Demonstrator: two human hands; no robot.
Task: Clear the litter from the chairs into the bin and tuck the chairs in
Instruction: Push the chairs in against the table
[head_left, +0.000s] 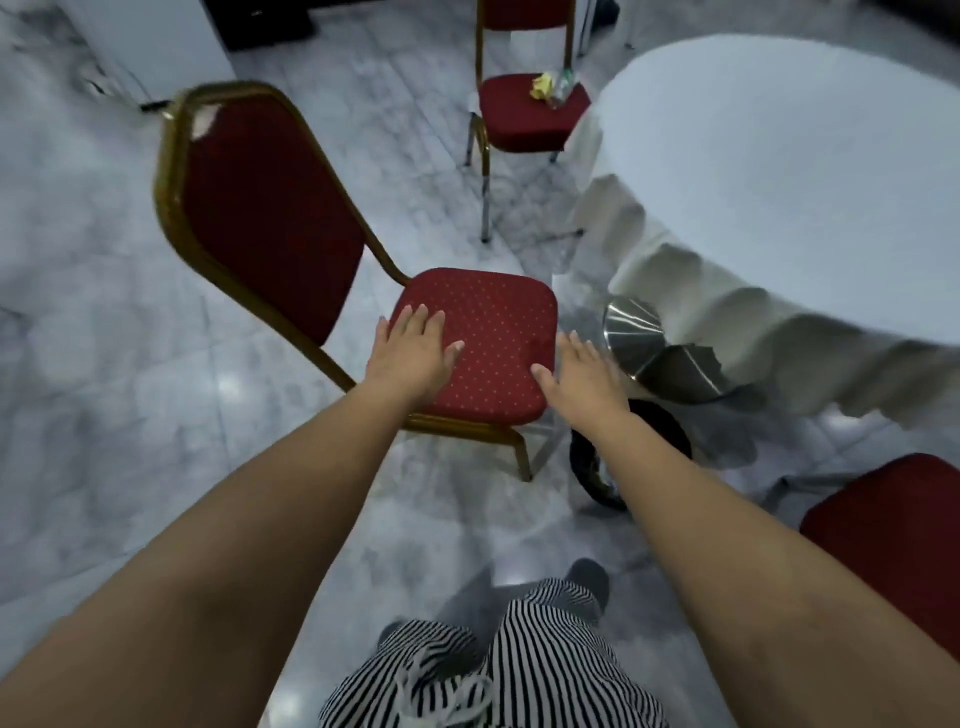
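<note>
Near chair (475, 343): seat bare of litter, turned side-on beside the worktop (779, 171). Left hand (415, 348) lies flat on the seat, right hand (582, 379) at its edge; fingers spread, gripping nothing, apparently placed to shift it. Bin (670, 358) stands just right. Litter (553, 85) remains on the far chair (524, 117).

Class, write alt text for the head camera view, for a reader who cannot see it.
Two bare hands, left hand and right hand, reach open-palmed over the bare seat of a red chair beside a white-clothed table. A steel bin stands nearby; a farther chair holds litter.
</note>
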